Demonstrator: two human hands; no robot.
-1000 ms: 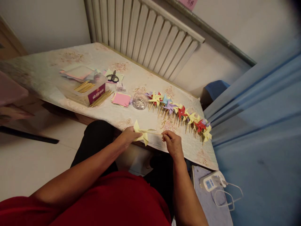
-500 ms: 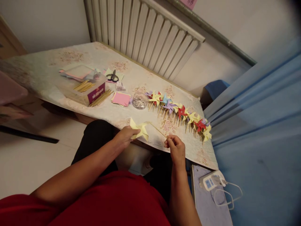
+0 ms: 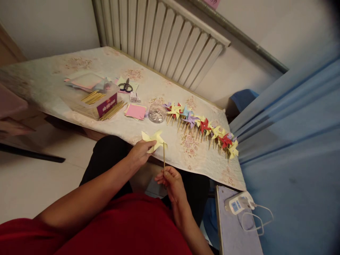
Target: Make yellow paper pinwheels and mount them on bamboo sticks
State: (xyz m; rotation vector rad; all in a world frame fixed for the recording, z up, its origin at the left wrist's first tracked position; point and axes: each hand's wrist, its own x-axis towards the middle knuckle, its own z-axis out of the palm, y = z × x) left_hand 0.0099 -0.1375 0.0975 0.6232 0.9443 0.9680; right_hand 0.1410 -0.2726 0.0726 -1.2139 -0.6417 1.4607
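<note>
My left hand (image 3: 139,153) pinches a pale yellow paper pinwheel (image 3: 153,139) at the near edge of the table (image 3: 132,131). The pinwheel sits on the top of a thin wooden stick (image 3: 164,156) that stands nearly upright. My right hand (image 3: 170,181) is closed on the stick's lower end, below the table edge and over my lap. A row of several finished pinwheels (image 3: 202,127) in yellow, red, blue and purple lies on the table to the right.
On the table lie pink paper squares (image 3: 136,111), a clear bowl of small bits (image 3: 157,113), scissors (image 3: 125,86), a clear box with wooden sticks (image 3: 97,99) and more sticks (image 3: 113,110) beside it. A radiator (image 3: 164,39) stands behind. A white device with a cable (image 3: 240,203) lies at right.
My right hand has swung the stick from lying sideways to nearly upright, dropping down and left below the table edge. My left hand kept its hold on the yellow pinwheel.
</note>
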